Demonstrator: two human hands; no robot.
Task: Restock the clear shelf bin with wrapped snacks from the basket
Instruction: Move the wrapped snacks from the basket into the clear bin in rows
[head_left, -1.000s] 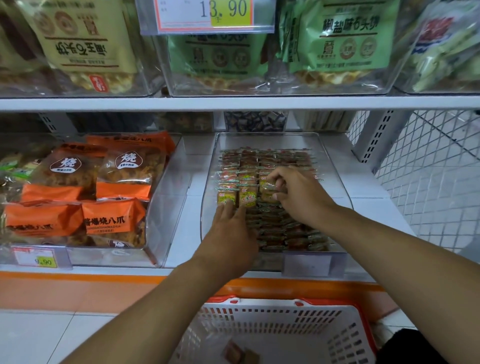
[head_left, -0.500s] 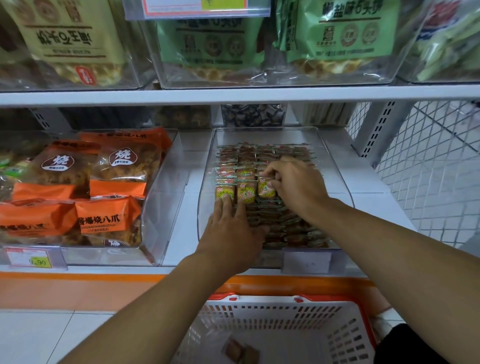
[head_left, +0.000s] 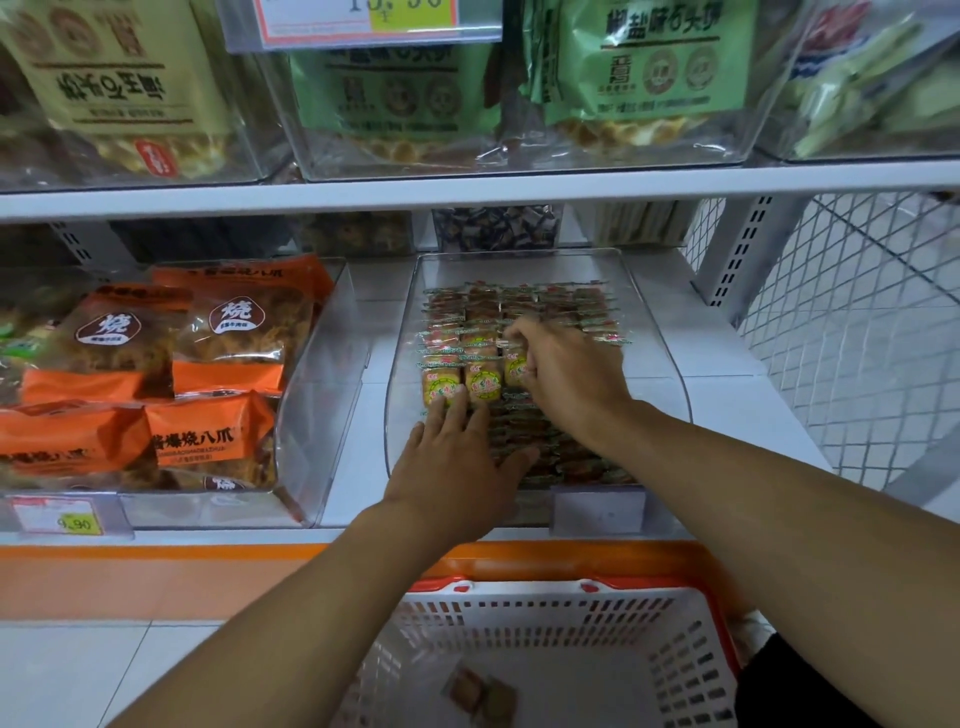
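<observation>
The clear shelf bin (head_left: 665, 374) on the lower shelf holds several rows of small wrapped snacks (head_left: 483, 382) with yellow-green labels. My left hand (head_left: 457, 462) lies flat on the front rows, fingers straight, fingertips just below the upright snacks. My right hand (head_left: 566, 369) reaches in from the right, its curled fingers pinching a wrapped snack in the middle row. Below, the white basket (head_left: 670, 660) with an orange rim holds two loose wrapped snacks (head_left: 480, 693) on its bottom.
A neighbouring clear bin (head_left: 322, 395) to the left is packed with orange snack bags. The upper shelf (head_left: 467, 189) overhangs the bins and carries large green and yellow bags. White wire mesh (head_left: 857, 338) closes off the right side.
My right hand has edged slightly deeper into the bin over the middle row. My left hand has stayed flat on the front rows.
</observation>
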